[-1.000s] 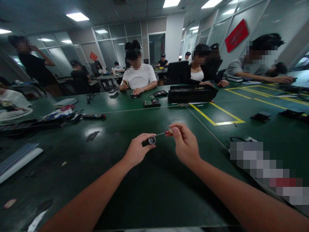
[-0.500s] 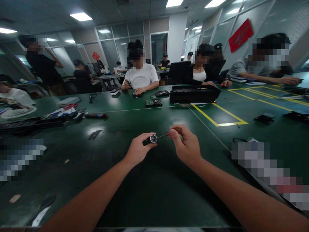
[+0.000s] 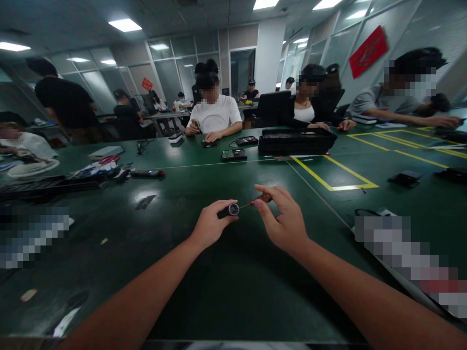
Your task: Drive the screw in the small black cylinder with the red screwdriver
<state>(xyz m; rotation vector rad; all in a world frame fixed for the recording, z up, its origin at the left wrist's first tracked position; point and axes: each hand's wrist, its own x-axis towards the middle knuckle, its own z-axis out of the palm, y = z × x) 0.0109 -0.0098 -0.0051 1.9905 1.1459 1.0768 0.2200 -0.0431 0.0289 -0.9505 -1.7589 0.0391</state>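
Above the green tabletop, my left hand (image 3: 211,224) grips a short black cylinder (image 3: 232,209) between thumb and fingers. Its round end, with a silver rim and dark inside, faces me and to the right. My right hand (image 3: 282,214) pinches a small screwdriver (image 3: 252,203) with a reddish handle, partly hidden by the fingers. The thin metal shaft points left, and its tip meets the cylinder's round end. I cannot make out what sits inside the rim.
A black box (image 3: 297,142) and a green circuit board (image 3: 234,155) lie farther back. At left are a dark pen-like tool (image 3: 148,173) and cluttered cables (image 3: 100,167). A blurred-out flat object (image 3: 408,262) lies at right. Several co-workers sit around.
My right hand's forefinger has lifted and straightened while the thumb still presses the screwdriver. The cylinder stays nearly in place. The view has shifted slightly.
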